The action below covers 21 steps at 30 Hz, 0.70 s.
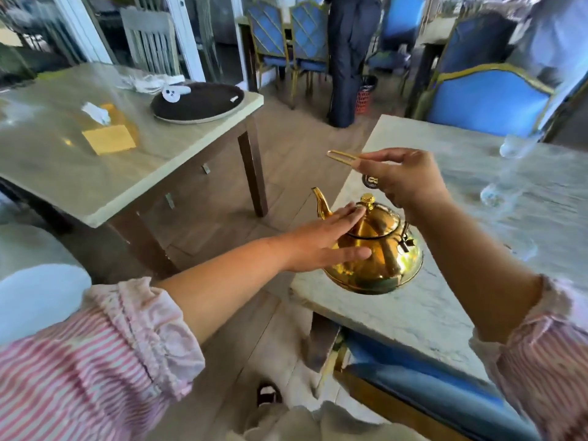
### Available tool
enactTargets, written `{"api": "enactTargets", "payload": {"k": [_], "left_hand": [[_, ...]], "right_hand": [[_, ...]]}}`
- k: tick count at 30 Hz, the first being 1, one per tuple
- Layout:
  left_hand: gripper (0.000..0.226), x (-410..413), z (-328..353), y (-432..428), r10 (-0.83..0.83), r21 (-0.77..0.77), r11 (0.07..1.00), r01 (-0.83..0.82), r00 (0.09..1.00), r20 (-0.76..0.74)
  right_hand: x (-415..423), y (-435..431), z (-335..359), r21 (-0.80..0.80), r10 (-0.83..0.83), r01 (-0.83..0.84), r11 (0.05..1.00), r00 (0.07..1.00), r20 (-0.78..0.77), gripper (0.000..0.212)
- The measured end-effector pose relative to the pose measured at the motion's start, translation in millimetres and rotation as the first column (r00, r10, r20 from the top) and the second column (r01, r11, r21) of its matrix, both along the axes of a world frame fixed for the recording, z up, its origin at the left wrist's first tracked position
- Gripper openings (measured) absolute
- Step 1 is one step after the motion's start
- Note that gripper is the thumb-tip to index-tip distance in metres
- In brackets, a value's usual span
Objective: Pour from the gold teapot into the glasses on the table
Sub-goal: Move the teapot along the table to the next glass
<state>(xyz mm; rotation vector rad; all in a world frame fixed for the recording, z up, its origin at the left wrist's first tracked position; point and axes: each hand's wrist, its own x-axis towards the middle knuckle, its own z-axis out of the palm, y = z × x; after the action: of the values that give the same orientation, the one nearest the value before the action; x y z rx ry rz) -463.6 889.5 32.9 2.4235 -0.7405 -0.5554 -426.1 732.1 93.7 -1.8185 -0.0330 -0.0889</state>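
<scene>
The gold teapot (378, 262) stands near the left edge of the marble table (439, 310), its spout pointing left and away from me. My left hand (327, 240) lies flat against the pot's left side, fingers stretched out and reaching the lid knob. Above the pot, my right hand (404, 179) pinches a thin gold U-shaped clip (342, 157) with a dark round tag under it. Three clear glasses are blurred on the right of the table: a far glass (512, 146), a middle glass (493, 194) and a near glass (525, 248).
A second table (95, 186) on the left holds a dark round tray (197, 103), a yellow sheet (109, 138) and white tissues. A wooden-floor aisle separates the tables. Blue gold-trimmed chairs (486, 100) and a standing person (346, 58) are behind. A blue bench sits under the marble table.
</scene>
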Motion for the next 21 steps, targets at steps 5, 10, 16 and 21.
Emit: {"api": "enactTargets", "payload": {"k": [5, 10, 16, 21], "left_hand": [[0.107, 46.8, -7.3, 24.6, -0.063, 0.029, 0.998, 0.062, 0.997, 0.05], [0.101, 100.8, 9.7, 59.5, -0.137, 0.032, 0.99, 0.137, 0.991, 0.005], [0.098, 167.0, 14.2, 91.1, -0.285, 0.088, 0.954, 0.285, 0.958, -0.011], [0.094, 227.5, 14.3, 111.2, -0.446, 0.117, 0.889, 0.442, 0.895, 0.006]], "right_hand": [[38.2, 22.2, 0.8, 0.076, -0.055, 0.056, 0.996, 0.998, -0.015, 0.026], [78.8, 55.2, 4.7, 0.099, -0.151, 0.151, 0.984, 0.989, -0.002, 0.022], [124.1, 86.6, -4.2, 0.05, -0.304, 0.302, 0.952, 0.952, 0.03, 0.023], [160.7, 105.5, -9.6, 0.081, -0.46, 0.457, 0.886, 0.888, 0.024, 0.021]]}}
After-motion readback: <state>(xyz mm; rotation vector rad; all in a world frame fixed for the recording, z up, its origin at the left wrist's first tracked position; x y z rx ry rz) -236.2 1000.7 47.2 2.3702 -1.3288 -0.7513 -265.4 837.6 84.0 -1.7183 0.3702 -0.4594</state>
